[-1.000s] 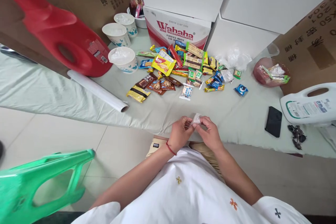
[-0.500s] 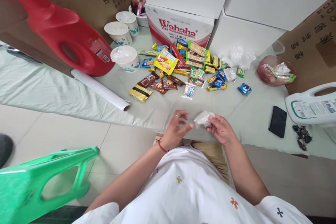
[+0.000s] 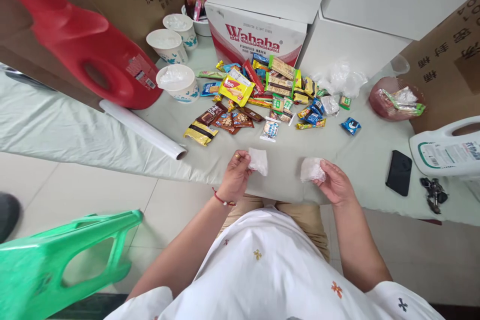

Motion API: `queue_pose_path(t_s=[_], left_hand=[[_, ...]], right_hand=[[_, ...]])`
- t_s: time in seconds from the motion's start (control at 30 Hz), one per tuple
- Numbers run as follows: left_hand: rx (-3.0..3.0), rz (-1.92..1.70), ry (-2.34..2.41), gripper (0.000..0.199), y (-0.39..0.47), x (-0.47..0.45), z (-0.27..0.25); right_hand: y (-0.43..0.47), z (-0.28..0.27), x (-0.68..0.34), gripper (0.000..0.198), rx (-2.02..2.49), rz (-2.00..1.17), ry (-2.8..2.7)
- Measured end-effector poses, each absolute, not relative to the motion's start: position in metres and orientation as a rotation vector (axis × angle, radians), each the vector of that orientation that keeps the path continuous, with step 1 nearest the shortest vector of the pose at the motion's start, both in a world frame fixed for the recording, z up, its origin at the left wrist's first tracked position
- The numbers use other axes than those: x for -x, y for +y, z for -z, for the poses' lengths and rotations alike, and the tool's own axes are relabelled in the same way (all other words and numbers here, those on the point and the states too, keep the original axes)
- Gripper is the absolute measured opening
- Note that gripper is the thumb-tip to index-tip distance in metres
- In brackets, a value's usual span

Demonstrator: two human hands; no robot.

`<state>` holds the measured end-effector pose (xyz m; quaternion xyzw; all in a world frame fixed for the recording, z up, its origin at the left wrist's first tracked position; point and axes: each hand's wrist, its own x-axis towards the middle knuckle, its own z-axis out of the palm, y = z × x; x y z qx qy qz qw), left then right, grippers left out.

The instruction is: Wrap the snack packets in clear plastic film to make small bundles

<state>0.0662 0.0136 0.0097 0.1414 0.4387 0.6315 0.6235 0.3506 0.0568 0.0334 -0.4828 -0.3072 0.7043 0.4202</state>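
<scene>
My left hand point(image 3: 235, 176) pinches a small, flat, whitish see-through plastic bag point(image 3: 258, 161) by its left edge. In my right hand point(image 3: 336, 181), closed between thumb and fingers, is a similar crumpled plastic bag point(image 3: 312, 169). Both bags are held apart above the table's front edge. Beyond them lies a white-wrapped biscuit packet point(image 3: 269, 129). Behind it spreads a pile of wrapped snacks, among them a yellow wafer packet point(image 3: 236, 88), brown cookie packets point(image 3: 225, 120) and a blue packet point(image 3: 351, 125) off to the right.
Paper bowls point(image 3: 177, 83) with clear plastic inside stand back left, near a red jug point(image 3: 108, 55) and a white roll point(image 3: 144, 130). Crumpled clear bags point(image 3: 343, 81) and a reddish bowl point(image 3: 378, 102) sit back right. A phone point(image 3: 399, 173), keys point(image 3: 434, 195) and a green stool point(image 3: 33, 265) flank me.
My left hand, empty before, now has a plastic bag in its fingers. The two hands have moved apart, the right one further right with its own bag.
</scene>
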Motion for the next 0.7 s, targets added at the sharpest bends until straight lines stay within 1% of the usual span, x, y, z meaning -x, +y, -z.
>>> queue_pose_path(t_s=[0.1,0.2,0.27,0.37,0.4,0.47,0.53,0.63,0.7], left_hand=[[-0.321,-1.493,1.032,0.046,0.018,-0.055,-0.007],[-0.504,-1.522,1.134,0.043,0.033,-0.054,-0.009],[-0.722,-1.559,1.293,0.042,0.044,-0.057,-0.017],[-1.161,-1.624,1.617,0.05,0.052,-0.066,-0.036],[-1.327,-1.601,1.652,0.048,0.05,-0.071,-0.041],[-1.645,-1.441,1.533,0.042,0.041,-0.083,-0.047],[-1.817,-1.248,1.341,0.044,0.03,-0.098,-0.046],[-1.786,-1.168,1.189,0.05,0.02,-0.12,-0.038],[-1.708,-1.201,1.123,0.04,0.02,-0.129,-0.032]], right_hand=[[0.058,-0.032,-0.363,0.028,1.181,-1.693,-0.683],[0.056,-0.03,-0.361,0.029,1.156,-1.715,-0.643],[0.054,-0.029,-0.353,0.027,1.122,-1.735,-0.636],[0.053,-0.033,-0.341,0.024,1.076,-1.768,-0.633],[0.053,-0.035,-0.337,0.024,1.074,-1.783,-0.638],[0.053,-0.039,-0.33,0.025,1.091,-1.811,-0.666],[0.052,-0.044,-0.324,0.028,1.112,-1.835,-0.717],[0.05,-0.049,-0.317,0.033,1.123,-1.881,-0.769],[0.049,-0.05,-0.313,0.033,1.126,-1.921,-0.803]])
